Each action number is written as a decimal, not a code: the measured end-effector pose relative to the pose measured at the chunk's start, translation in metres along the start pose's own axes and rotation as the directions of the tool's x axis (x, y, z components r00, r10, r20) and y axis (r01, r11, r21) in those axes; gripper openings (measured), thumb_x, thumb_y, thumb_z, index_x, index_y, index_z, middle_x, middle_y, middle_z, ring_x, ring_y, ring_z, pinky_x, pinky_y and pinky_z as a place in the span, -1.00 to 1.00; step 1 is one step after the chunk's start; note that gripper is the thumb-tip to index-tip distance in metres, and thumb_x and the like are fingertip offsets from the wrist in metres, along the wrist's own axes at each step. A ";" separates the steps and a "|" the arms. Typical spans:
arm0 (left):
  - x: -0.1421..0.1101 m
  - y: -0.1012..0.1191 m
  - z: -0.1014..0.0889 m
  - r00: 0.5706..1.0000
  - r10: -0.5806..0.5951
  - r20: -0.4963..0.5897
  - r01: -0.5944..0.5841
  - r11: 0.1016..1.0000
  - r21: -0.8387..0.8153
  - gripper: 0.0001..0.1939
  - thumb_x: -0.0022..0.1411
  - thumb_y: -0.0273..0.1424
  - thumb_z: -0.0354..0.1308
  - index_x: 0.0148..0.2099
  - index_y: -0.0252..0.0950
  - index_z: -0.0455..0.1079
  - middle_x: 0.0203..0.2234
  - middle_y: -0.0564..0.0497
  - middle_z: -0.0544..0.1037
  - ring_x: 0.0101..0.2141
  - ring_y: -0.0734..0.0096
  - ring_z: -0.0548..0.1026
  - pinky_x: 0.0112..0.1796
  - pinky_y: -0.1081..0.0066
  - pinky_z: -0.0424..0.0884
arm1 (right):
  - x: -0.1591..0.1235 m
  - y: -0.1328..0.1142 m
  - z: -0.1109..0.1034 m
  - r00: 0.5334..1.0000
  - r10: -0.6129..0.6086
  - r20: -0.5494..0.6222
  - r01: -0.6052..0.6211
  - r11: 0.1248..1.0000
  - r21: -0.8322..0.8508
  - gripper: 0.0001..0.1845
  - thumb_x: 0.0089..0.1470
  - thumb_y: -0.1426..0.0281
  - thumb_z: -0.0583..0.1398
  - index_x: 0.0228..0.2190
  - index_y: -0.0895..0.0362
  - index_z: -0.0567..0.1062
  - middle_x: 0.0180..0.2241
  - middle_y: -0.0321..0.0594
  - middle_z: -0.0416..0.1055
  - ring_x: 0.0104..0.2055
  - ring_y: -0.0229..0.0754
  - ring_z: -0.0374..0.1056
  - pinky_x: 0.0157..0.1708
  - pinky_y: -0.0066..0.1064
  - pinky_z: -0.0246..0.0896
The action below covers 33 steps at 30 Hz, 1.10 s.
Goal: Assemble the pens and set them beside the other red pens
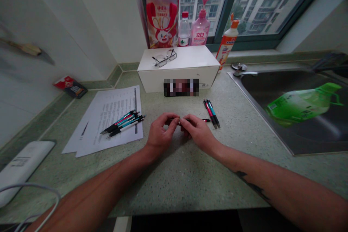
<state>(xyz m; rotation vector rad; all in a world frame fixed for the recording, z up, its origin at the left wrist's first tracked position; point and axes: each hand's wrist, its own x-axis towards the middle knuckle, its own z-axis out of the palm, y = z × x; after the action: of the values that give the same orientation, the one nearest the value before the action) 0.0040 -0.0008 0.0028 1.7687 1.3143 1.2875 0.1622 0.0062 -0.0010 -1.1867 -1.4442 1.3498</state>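
Observation:
Both my hands meet at the middle of the green speckled counter [174,177]. My left hand [161,131] and my right hand [195,130] are closed, fingertips pinched on the same slim dark pen [206,120], whose red-tipped end pokes out to the right of my right hand. A bundle of several pens [123,123] lies on white printed sheets [108,117] left of my left hand. Two more pens [212,113] lie just beyond my right hand.
A white box [190,67] with glasses [164,58] on top stands behind my hands. A gift bag [162,16], bottles [200,29] and a tilted bottle [226,45] line the window. A steel sink [293,112] holds a green bottle [301,103]. A white power strip [23,166] lies at left.

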 end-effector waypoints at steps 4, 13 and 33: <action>0.000 0.001 0.000 1.000 -0.004 0.000 0.004 1.000 0.012 -0.87 0.29 -0.35 0.16 -0.21 -0.28 0.48 -0.40 0.01 0.59 -0.40 0.40 0.52 -0.32 0.40 0.45 | -0.001 0.000 0.000 1.000 -0.015 -0.008 0.015 1.000 0.007 -0.59 0.09 -0.01 0.19 -0.38 0.09 0.43 -0.48 -0.30 0.37 -0.50 -0.25 0.26 -0.52 -0.40 0.16; 0.000 0.000 0.000 1.000 -0.006 -0.001 0.006 1.000 -0.003 -0.86 0.31 -0.34 0.15 -0.20 -0.29 0.48 -0.40 0.01 0.59 -0.41 0.41 0.52 -0.33 0.40 0.45 | 0.000 0.001 0.001 1.000 -0.010 -0.004 0.010 1.000 0.005 -0.54 0.12 -0.06 0.17 -0.43 0.10 0.43 -0.52 -0.30 0.35 -0.51 -0.26 0.24 -0.53 -0.40 0.14; 0.000 0.000 0.000 1.000 -0.005 0.000 0.005 1.000 -0.008 -0.87 0.30 -0.34 0.16 -0.19 -0.28 0.48 -0.39 0.02 0.59 -0.39 0.40 0.53 -0.33 0.41 0.44 | 0.000 0.000 0.001 1.000 -0.008 -0.002 0.008 1.000 0.005 -0.57 0.10 -0.03 0.19 -0.42 0.10 0.43 -0.52 -0.31 0.35 -0.52 -0.26 0.24 -0.53 -0.40 0.14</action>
<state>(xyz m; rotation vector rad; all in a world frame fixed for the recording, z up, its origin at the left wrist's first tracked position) 0.0041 -0.0007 0.0030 1.7595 1.3109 1.2880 0.1615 0.0062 -0.0007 -1.1773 -1.4419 1.3464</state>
